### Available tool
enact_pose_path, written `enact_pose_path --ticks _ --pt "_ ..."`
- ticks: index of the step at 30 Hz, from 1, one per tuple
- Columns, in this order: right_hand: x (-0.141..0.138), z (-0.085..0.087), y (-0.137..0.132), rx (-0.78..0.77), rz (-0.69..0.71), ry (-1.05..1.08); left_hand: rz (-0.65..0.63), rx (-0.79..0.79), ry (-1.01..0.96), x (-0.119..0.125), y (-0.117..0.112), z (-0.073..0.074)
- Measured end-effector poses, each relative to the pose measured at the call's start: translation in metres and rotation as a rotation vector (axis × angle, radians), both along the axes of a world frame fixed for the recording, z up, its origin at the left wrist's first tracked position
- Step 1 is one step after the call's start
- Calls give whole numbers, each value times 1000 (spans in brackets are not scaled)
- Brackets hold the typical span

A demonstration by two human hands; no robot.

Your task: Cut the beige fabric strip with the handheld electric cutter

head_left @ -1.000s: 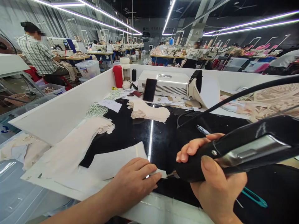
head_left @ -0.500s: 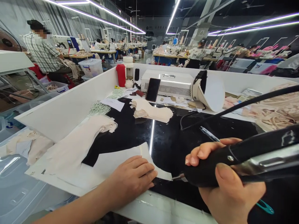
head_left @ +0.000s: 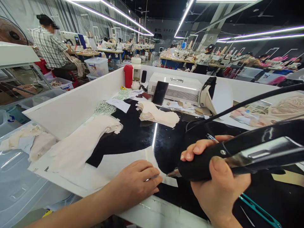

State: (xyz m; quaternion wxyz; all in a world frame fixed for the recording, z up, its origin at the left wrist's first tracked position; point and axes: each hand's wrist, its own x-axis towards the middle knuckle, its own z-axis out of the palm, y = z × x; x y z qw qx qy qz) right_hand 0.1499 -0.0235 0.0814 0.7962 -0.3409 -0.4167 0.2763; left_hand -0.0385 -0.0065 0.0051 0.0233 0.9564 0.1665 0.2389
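Note:
My right hand (head_left: 217, 183) is wrapped round a black corded hand tool (head_left: 239, 156) whose metal tip (head_left: 172, 173) touches the edge of a white paper piece (head_left: 123, 163) on the glossy black worktop (head_left: 166, 139). My left hand (head_left: 136, 183) lies flat on that paper with fingers stretched toward the tip. Pale beige fabric (head_left: 78, 145) lies to the left of the paper. A stack of cut beige pieces (head_left: 158, 114) sits further back.
A white wall (head_left: 71, 104) borders the bench on the left. At the back stand a white machine box (head_left: 177, 88), a phone (head_left: 160, 92) and a red bottle (head_left: 128, 76). Teal snips (head_left: 258, 209) lie at the right. A person in a checked shirt (head_left: 51, 47) works far left.
The tool tip has moved slightly up and left along the paper's edge. My left hand has stayed pressed on the paper. The view has shifted a little.

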Motion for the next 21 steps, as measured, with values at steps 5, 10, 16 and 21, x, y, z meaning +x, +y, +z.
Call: enact_pose_path --ticks 5,10,16,21 --pt "1 -3 1 0 -6 7 -2 -3 -13 3 -2 -1" --pt "-1 -3 0 -13 -20 -25 -8 -11 -23 4 -3 -2" --pt "5 2 -2 -37 -55 -29 -3 37 -14 6 -3 -1" --pt "14 1 -7 -33 -75 -15 -3 14 -29 5 -3 0"
